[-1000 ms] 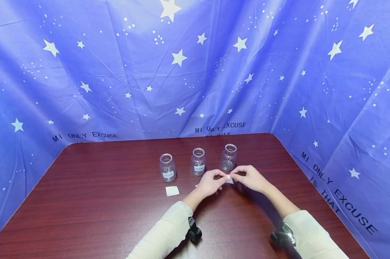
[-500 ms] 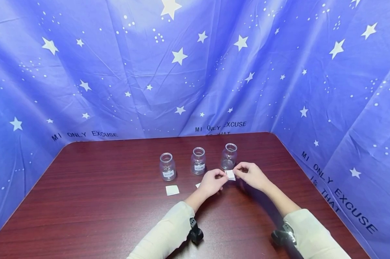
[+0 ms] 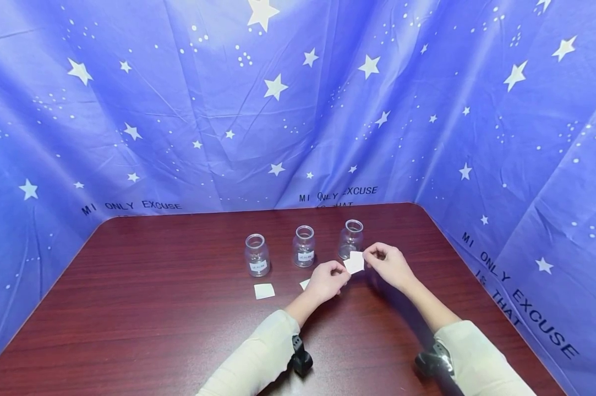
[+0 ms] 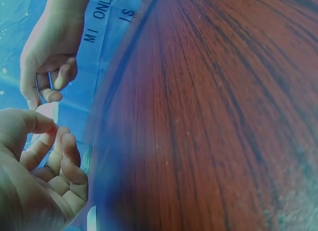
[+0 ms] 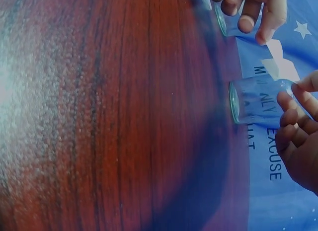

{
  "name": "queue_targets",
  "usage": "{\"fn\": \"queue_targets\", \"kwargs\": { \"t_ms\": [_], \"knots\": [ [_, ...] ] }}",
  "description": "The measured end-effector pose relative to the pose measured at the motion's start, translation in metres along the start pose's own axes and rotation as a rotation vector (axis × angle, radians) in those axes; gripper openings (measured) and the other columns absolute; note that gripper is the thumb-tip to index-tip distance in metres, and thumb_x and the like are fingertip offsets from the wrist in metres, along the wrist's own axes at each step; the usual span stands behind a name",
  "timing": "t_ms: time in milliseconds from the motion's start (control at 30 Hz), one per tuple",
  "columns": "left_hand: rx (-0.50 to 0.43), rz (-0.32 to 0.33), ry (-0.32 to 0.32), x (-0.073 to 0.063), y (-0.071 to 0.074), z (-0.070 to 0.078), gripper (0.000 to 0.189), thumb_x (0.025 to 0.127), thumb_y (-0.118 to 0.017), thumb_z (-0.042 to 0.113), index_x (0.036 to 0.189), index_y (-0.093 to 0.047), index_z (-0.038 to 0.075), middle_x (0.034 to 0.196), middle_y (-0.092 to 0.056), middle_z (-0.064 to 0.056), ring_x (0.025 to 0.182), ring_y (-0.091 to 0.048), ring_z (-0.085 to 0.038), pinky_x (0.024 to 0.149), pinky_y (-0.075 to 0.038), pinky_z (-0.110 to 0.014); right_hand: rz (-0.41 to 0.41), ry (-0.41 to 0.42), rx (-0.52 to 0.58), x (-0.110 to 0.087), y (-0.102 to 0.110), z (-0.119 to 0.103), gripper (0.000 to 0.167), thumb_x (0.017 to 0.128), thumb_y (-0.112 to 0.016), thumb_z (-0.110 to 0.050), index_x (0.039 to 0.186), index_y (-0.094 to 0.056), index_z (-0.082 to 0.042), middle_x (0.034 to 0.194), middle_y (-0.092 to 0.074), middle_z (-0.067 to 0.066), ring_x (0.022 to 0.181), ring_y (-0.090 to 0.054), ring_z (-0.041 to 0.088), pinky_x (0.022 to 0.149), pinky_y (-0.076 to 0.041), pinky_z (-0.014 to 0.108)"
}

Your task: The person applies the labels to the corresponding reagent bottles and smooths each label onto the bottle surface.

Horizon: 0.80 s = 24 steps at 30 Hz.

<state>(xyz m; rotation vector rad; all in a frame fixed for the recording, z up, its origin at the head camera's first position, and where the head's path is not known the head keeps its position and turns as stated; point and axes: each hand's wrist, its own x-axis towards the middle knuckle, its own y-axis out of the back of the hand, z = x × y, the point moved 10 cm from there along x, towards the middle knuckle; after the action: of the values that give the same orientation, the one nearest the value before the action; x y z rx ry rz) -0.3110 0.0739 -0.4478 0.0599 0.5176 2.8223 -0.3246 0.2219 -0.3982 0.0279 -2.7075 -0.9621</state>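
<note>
In the head view, my left hand (image 3: 326, 281) and right hand (image 3: 392, 268) are close together in front of the right-hand glass jar (image 3: 349, 240). Between them is a white sticker label (image 3: 355, 262), seen as two overlapping white pieces at different angles. Thumb and forefinger of the left hand pinch its near left corner; those of the right hand pinch its right edge. The right wrist view shows the spread pieces of the label (image 5: 286, 70) above a jar (image 5: 259, 99). That right-hand jar shows no label. Which piece is backing, I cannot tell.
Two more upright, open glass jars, a left one (image 3: 256, 254) and a middle one (image 3: 304, 245), carry small printed white labels. A white paper square (image 3: 264, 291) lies before the left jar. Another paper piece (image 3: 305, 284) is partly hidden by my left hand. A starry blue curtain (image 3: 218, 110) surrounds the table (image 3: 144, 297).
My right hand has drawn away from the left, slightly up and to the right. The white label between them has opened from a small bunched patch into two overlapping pieces.
</note>
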Motion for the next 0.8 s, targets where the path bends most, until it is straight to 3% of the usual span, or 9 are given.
{"fn": "queue_targets", "kwargs": {
  "t_ms": [200,333,667,800],
  "knots": [
    [0.007,-0.004,0.013,-0.001,-0.002,0.001,0.011,0.083,-0.059,0.016,0.086,-0.064,0.007,0.066,-0.064,-0.002,0.044,-0.052,-0.008,0.047,-0.046,-0.019,0.076,-0.030,0.053,-0.001,0.013,-0.001,0.012,0.087,-0.059,-0.011,0.088,-0.066,-0.002,0.068,-0.064,0.013,0.060,-0.058,0.010,0.056,-0.041,0.018],
    [0.016,0.003,0.024,-0.002,-0.003,0.001,0.010,0.083,-0.059,0.016,0.085,-0.064,0.007,0.065,-0.065,-0.002,0.044,-0.051,-0.008,0.047,-0.046,-0.019,0.104,-0.034,0.044,0.001,0.018,0.006,0.012,0.086,-0.059,-0.013,0.088,-0.066,-0.003,0.067,-0.064,0.013,0.057,-0.054,0.006,0.054,-0.040,0.020],
    [0.020,-0.022,0.036,-0.003,-0.007,-0.001,0.008,0.082,-0.059,0.014,0.083,-0.063,0.007,0.065,-0.066,-0.005,0.043,-0.048,-0.006,0.045,-0.045,-0.019,0.134,-0.036,0.040,0.002,0.025,0.010,0.012,0.087,-0.059,-0.013,0.087,-0.066,-0.003,0.067,-0.063,0.015,0.054,-0.048,0.001,0.051,-0.036,0.019],
    [0.085,-0.057,0.026,-0.003,-0.012,-0.002,0.007,0.082,-0.060,0.013,0.080,-0.063,0.008,0.062,-0.065,-0.002,0.044,-0.048,-0.004,0.046,-0.042,-0.016,0.123,-0.044,0.043,0.002,0.023,0.010,0.013,0.088,-0.058,-0.013,0.088,-0.065,-0.003,0.070,-0.063,0.019,0.055,-0.052,0.004,0.051,-0.036,0.019]
  ]
}}
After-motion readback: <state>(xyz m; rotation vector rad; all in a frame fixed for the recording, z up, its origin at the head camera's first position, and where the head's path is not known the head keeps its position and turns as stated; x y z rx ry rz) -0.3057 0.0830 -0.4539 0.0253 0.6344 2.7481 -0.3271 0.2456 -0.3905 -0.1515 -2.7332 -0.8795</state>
